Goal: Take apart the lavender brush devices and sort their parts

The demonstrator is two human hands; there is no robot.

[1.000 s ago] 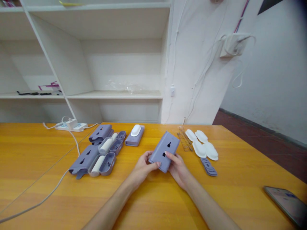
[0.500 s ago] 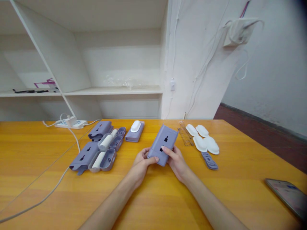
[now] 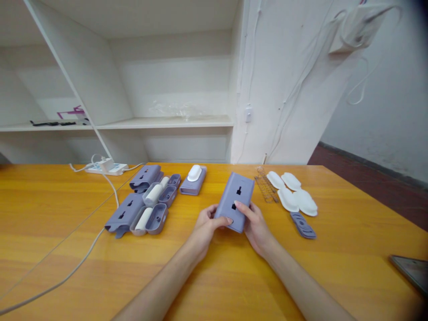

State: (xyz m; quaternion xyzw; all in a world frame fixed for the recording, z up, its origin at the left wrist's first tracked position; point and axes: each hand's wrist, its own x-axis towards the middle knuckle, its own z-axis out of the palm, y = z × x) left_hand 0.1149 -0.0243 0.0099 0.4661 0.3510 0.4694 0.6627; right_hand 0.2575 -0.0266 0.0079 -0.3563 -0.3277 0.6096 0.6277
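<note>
Both hands hold a lilac plastic case with two dark slots on its top face, tilted up above the orange table. My left hand grips its near left corner, thumb on top. My right hand grips the near right side, one finger lying across the top face. To the left lie two open lilac cases with white rollers inside. A closed lilac case with a white oval cap sits behind them.
Several white oval caps and a small lilac ribbed piece lie to the right, beside a wire spring strip. A white power strip with cables runs along the left. A phone lies at the far right edge. White shelves stand behind.
The view has shifted slightly left and down. Both hands keep the same grip on the lilac case, which has lifted a little and turned more upright.
</note>
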